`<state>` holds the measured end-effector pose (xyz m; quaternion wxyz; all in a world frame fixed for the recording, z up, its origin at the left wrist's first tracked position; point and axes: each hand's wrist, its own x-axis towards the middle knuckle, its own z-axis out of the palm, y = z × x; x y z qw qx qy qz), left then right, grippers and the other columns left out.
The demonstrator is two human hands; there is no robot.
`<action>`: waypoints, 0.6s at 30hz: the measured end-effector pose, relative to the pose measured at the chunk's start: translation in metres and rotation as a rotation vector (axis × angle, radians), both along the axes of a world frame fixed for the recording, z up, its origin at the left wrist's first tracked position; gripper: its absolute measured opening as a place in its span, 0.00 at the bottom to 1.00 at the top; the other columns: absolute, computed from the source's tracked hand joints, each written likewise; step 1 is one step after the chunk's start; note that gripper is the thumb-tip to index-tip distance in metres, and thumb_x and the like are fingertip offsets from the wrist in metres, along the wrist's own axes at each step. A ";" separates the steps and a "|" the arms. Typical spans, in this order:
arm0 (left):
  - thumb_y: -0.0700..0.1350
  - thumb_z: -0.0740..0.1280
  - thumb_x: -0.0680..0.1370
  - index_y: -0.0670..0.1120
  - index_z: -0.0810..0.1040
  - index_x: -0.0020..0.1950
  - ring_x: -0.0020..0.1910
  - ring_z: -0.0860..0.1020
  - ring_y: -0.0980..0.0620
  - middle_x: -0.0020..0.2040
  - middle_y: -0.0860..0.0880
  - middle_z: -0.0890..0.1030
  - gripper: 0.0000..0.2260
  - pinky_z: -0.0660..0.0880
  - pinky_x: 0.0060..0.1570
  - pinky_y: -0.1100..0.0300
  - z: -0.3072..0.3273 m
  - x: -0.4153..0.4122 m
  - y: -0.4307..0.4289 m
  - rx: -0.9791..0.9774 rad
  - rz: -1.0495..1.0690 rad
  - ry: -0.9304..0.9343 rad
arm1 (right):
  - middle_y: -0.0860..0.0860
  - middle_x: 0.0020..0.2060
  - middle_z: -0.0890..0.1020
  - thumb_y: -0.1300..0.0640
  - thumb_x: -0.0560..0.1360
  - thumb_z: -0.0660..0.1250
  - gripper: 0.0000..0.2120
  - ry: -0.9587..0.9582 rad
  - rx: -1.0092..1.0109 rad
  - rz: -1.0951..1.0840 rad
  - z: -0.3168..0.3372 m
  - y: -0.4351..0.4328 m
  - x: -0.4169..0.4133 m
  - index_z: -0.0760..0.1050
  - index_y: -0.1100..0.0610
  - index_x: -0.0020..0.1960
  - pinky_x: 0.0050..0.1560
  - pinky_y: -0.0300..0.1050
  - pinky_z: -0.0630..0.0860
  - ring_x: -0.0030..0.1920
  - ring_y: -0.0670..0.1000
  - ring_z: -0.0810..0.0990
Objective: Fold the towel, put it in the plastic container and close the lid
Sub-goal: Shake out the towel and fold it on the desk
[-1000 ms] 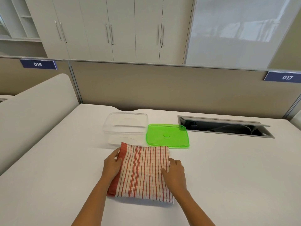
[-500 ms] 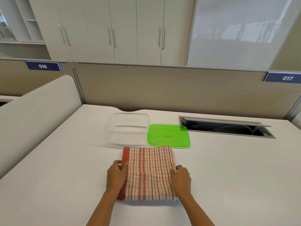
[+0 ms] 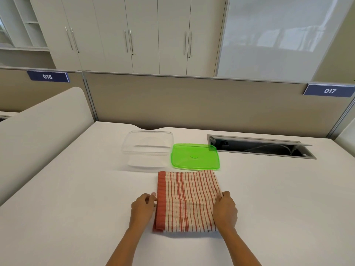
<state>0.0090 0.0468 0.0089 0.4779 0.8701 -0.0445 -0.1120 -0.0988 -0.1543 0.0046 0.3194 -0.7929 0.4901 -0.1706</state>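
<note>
Where the white table fills my view, I log the following. Item one: towel, red-and-cream striped, folded to a rough square, lying flat near the table's front, a solid red band along its left edge. Item two: left hand, forearm reaching in from below, knuckles up, fingers curled against the towel's left edge; I cannot tell whether it pinches the cloth or only touches it. Item three: right hand, posed as a mirror of the left, palm down over the towel's right edge, fingertips at the fold; grip likewise unclear to me. Item four: plastic container, clear, uncovered, upright just beyond the towel's far left corner. Item five: lid, green, lying flat beside the container's right wall, its near edge close to the towel's far edge.
</note>
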 end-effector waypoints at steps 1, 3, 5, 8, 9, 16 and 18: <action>0.52 0.59 0.79 0.43 0.79 0.46 0.36 0.80 0.51 0.39 0.47 0.82 0.15 0.75 0.35 0.63 0.005 0.000 0.001 0.020 -0.044 0.056 | 0.58 0.50 0.81 0.55 0.81 0.51 0.12 -0.027 0.015 -0.030 0.000 0.000 0.000 0.69 0.60 0.52 0.47 0.55 0.77 0.48 0.59 0.80; 0.54 0.59 0.79 0.44 0.80 0.45 0.31 0.79 0.54 0.36 0.49 0.82 0.17 0.72 0.31 0.65 0.014 -0.003 0.002 0.055 -0.131 0.132 | 0.59 0.50 0.80 0.55 0.81 0.50 0.12 -0.069 0.043 -0.082 0.001 -0.001 -0.001 0.68 0.61 0.52 0.48 0.57 0.77 0.49 0.61 0.80; 0.57 0.60 0.77 0.46 0.79 0.42 0.30 0.77 0.56 0.34 0.51 0.81 0.17 0.70 0.28 0.67 0.019 -0.006 0.004 0.072 -0.237 0.218 | 0.59 0.50 0.80 0.54 0.81 0.50 0.12 -0.087 0.058 -0.107 0.002 -0.001 -0.002 0.68 0.61 0.53 0.48 0.57 0.78 0.48 0.60 0.80; 0.58 0.65 0.74 0.50 0.78 0.40 0.30 0.76 0.59 0.36 0.55 0.81 0.12 0.70 0.26 0.72 0.025 -0.008 0.008 0.118 -0.426 0.347 | 0.59 0.51 0.80 0.54 0.81 0.50 0.12 -0.082 0.071 -0.110 0.003 -0.002 -0.003 0.68 0.61 0.53 0.48 0.57 0.78 0.49 0.60 0.80; 0.57 0.67 0.73 0.50 0.79 0.41 0.32 0.77 0.59 0.39 0.54 0.82 0.11 0.72 0.30 0.72 0.027 -0.006 0.009 0.134 -0.455 0.348 | 0.59 0.51 0.80 0.54 0.81 0.50 0.12 -0.074 0.073 -0.107 0.004 -0.003 -0.003 0.68 0.61 0.54 0.49 0.57 0.78 0.49 0.61 0.80; 0.50 0.73 0.69 0.49 0.73 0.56 0.47 0.81 0.51 0.52 0.48 0.81 0.19 0.79 0.51 0.58 0.028 -0.001 0.008 0.428 -0.388 0.200 | 0.56 0.49 0.80 0.54 0.81 0.49 0.11 -0.014 0.031 -0.063 0.000 -0.006 -0.006 0.67 0.59 0.51 0.42 0.49 0.75 0.40 0.52 0.76; 0.49 0.73 0.70 0.50 0.70 0.60 0.52 0.79 0.50 0.57 0.48 0.79 0.22 0.78 0.54 0.57 0.024 -0.005 0.003 0.460 -0.369 0.109 | 0.55 0.49 0.80 0.53 0.81 0.51 0.11 0.015 0.023 -0.046 -0.001 -0.007 -0.007 0.68 0.59 0.52 0.42 0.49 0.76 0.40 0.52 0.77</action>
